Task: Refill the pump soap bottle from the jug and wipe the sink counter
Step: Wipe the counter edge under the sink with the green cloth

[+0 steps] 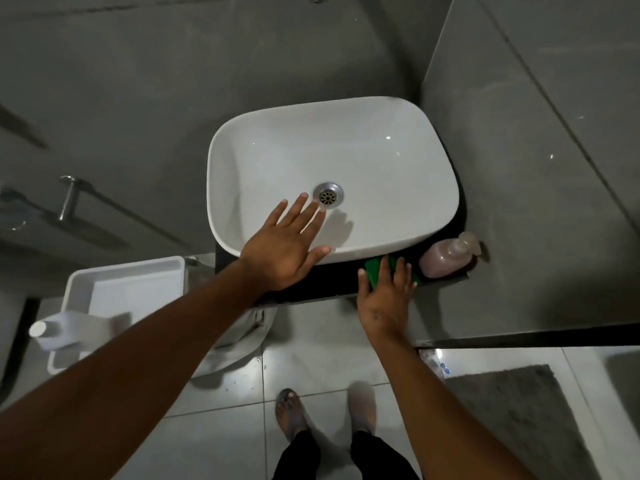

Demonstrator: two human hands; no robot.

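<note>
A white basin [398, 161] sits on a narrow black counter [325, 289]. My left hand [287, 244] lies flat and open over the basin's front rim, fingers spread toward the drain [328, 194]. My right hand [384, 296] presses a green cloth [375, 268] onto the counter in front of the basin. The pump soap bottle [450, 254], holding pinkish soap, stands at the counter's right end against the wall, just right of the cloth. A white jug [65, 329] with a white cap stands at the lower left.
A white toilet tank [131, 285] is left of the counter, with the jug resting on it. A grey wall [519, 168] closes the right side. My feet [325, 410] stand on light floor tiles; a grey mat [512, 410] lies at the right.
</note>
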